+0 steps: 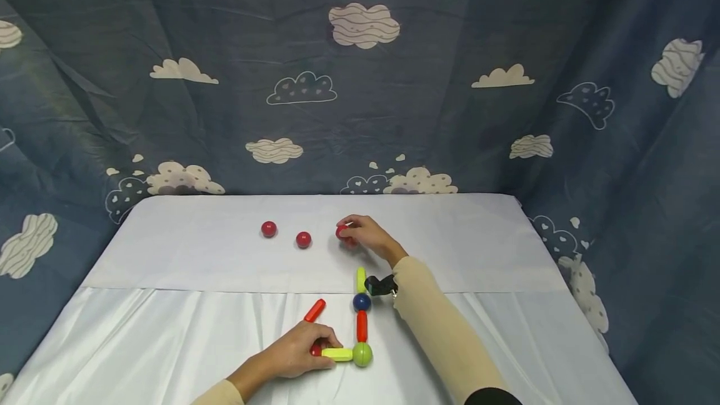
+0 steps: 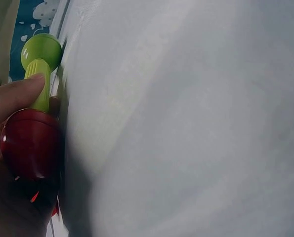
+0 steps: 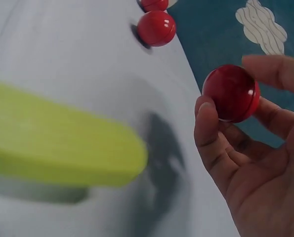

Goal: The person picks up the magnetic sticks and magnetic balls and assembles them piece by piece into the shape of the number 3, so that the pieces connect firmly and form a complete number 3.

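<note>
Right wrist: my R grip (image 3: 263,163) pinches red ball (image 3: 230,94), might slip b/c smooth; L grip (image 1: 298,350) pinches yellow stick (image 1: 337,355).

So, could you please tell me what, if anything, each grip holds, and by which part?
The right grip holds a red ball by its sides; the left grip pinches a yellow stick near its middle.

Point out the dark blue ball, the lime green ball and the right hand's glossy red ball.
Dark blue ball (image 1: 362,302): head view, middle of its visible side.
Lime green ball (image 1: 362,355): head view, on its middle.
Glossy red ball (image 3: 230,94) in the right hand (image 3: 270,165): right wrist view, its uncovered middle.
</note>
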`<state>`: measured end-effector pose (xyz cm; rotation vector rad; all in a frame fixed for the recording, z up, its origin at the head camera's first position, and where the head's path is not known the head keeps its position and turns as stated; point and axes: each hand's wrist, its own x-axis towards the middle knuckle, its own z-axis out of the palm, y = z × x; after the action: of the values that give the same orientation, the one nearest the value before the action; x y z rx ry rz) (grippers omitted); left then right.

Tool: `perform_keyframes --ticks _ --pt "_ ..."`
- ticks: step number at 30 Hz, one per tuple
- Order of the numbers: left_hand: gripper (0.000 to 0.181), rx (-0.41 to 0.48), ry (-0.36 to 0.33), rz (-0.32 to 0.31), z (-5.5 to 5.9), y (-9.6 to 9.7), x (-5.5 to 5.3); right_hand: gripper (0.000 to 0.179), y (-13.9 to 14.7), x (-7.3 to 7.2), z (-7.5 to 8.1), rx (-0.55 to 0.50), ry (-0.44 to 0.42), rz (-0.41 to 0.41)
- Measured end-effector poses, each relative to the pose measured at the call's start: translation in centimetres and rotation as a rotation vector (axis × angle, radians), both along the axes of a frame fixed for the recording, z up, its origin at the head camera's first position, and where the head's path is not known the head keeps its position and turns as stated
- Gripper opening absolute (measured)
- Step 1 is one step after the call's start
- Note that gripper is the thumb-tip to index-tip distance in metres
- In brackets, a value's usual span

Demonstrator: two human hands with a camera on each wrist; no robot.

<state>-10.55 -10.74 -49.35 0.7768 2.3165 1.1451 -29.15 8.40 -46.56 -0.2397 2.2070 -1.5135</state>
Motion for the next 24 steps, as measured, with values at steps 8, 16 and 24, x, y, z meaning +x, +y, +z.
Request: perform_keyframes --ticks 8,16,24 --pt "0.016 0.001 0.006 -0.002 0.0 0.2 0.2 0.031 1.8 1.9 -1.5 -0.001 0.042 -0.045" --pt "0.016 0.005 0.032 -0.002 -0.2 0.1 0.1 0.023 2.4 3.3 -2.3 0.008 0.061 -0.142" --pt "0.015 0.013 0.044 -0.002 -0.2 -0.1 0.2 0.021 2.7 4.3 -2.6 0.011 0.082 -0.166"
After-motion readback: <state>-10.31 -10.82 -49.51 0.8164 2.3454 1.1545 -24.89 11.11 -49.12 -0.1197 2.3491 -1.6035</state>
